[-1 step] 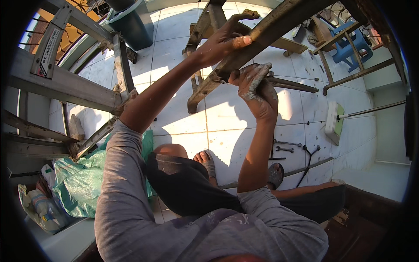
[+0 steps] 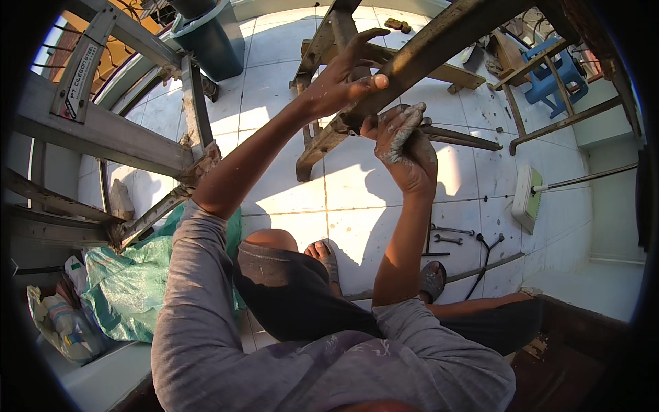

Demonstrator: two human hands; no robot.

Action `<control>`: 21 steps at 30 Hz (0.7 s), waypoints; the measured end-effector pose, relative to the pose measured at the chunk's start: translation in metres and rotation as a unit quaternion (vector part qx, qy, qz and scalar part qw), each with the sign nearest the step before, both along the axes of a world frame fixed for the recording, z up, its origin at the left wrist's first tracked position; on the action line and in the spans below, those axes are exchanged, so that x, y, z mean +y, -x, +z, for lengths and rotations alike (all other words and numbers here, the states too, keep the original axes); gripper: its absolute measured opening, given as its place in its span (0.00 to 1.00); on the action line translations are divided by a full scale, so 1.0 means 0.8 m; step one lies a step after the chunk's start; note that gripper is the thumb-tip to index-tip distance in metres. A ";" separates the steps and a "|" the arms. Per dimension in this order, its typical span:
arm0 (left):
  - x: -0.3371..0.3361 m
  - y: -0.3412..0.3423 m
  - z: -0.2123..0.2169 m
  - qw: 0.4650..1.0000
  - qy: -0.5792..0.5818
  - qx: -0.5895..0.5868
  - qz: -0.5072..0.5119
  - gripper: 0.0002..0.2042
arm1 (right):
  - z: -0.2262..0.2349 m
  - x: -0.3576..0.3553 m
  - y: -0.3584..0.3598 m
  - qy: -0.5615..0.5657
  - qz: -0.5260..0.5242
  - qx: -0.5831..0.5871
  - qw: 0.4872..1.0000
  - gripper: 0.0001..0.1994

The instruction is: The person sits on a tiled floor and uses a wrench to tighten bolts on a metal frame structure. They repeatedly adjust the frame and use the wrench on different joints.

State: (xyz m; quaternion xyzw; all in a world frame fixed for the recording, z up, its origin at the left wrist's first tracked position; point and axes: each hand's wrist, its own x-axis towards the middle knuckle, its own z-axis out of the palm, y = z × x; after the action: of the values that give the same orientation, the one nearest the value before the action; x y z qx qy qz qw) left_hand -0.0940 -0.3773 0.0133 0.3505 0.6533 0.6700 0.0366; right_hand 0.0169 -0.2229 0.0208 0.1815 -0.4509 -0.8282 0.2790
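Grey long-sleeved top, dark shorts, sandals.

The person wears a loose grey shirt (image 2: 322,371) with soft folds, its sleeves (image 2: 195,275) pushed up to about the elbow, leaving both forearms bare. A faint paler pattern shows on the cloth at the chest. Below are dark shorts (image 2: 295,295) with a thin light line near the hem. One foot wears a dark sandal (image 2: 434,280). The right hand (image 2: 405,141) is smeared with pale grey dust across its fingers (image 2: 405,123); the left hand (image 2: 340,79) looks cleaner.
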 end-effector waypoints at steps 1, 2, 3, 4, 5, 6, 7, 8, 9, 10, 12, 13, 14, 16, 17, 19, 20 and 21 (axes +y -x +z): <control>-0.022 -0.002 -0.012 0.990 0.028 0.124 0.067 0.46 | -0.004 -0.001 0.001 -0.020 0.013 0.029 0.999 0.15; -0.035 -0.009 -0.031 0.961 0.051 0.240 0.129 0.48 | -0.009 0.001 -0.002 -0.046 0.022 0.053 0.997 0.15; -0.039 -0.030 -0.051 0.931 0.004 0.290 0.223 0.43 | -0.011 0.003 -0.003 -0.075 0.022 0.050 0.996 0.15; -0.046 -0.050 -0.075 0.861 0.011 0.371 0.348 0.40 | -0.012 0.003 -0.005 -0.094 0.025 0.067 0.993 0.14; -0.047 -0.063 -0.101 0.811 0.041 0.400 0.425 0.35 | -0.013 0.000 0.001 -0.113 0.023 0.093 0.989 0.13; -0.045 -0.085 -0.115 0.827 0.088 0.396 0.389 0.30 | -0.017 0.003 0.002 -0.135 0.016 0.111 0.984 0.13; -0.035 -0.102 -0.131 0.823 0.156 0.386 0.387 0.25 | -0.021 0.004 0.002 -0.163 0.040 0.125 0.978 0.12; -0.021 -0.106 -0.148 0.829 0.169 0.380 0.374 0.23 | -0.024 0.005 0.002 -0.193 0.060 0.173 0.964 0.13; -0.009 -0.101 -0.152 0.822 0.169 0.394 0.375 0.23 | -0.026 0.012 0.003 -0.225 0.078 0.218 0.947 0.13; 0.002 -0.096 -0.155 0.816 0.167 0.407 0.375 0.23 | -0.029 0.020 0.004 -0.256 0.094 0.263 0.925 0.15; 0.012 -0.082 -0.158 0.820 0.120 0.411 0.379 0.17 | -0.025 0.058 0.009 -0.499 0.154 0.346 0.780 0.20; 0.013 -0.077 -0.161 0.830 0.104 0.407 0.367 0.15 | -0.011 0.085 0.011 -0.647 0.186 0.373 0.639 0.21; 0.015 -0.077 -0.165 0.839 0.089 0.404 0.353 0.12 | 0.005 0.102 0.011 -0.765 0.211 0.386 0.471 0.22; 0.027 -0.076 -0.172 0.844 0.077 0.375 0.375 0.13 | 0.052 0.114 0.010 -0.923 0.021 0.320 0.214 0.26; 0.022 -0.079 -0.169 0.838 0.082 0.376 0.386 0.16 | 0.077 0.108 0.011 -0.921 -0.024 0.383 0.059 0.27; 0.012 -0.088 -0.167 0.834 0.097 0.370 0.398 0.19 | 0.133 0.068 0.001 -0.823 -0.067 0.452 -0.338 0.29; 0.018 -0.090 -0.158 0.838 0.096 0.365 0.393 0.18 | 0.150 0.043 -0.015 -0.706 -0.064 0.431 -0.559 0.31; 0.016 -0.091 -0.152 0.840 0.101 0.360 0.394 0.18 | 0.142 0.023 -0.021 -0.645 -0.030 0.415 -0.641 0.31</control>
State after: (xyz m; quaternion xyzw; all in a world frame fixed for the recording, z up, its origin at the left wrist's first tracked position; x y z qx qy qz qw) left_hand -0.0211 -0.3645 -0.1081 0.2744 0.7674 0.3850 -0.4330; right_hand 0.0340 -0.2046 0.1343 0.2936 -0.9334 -0.1567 0.1341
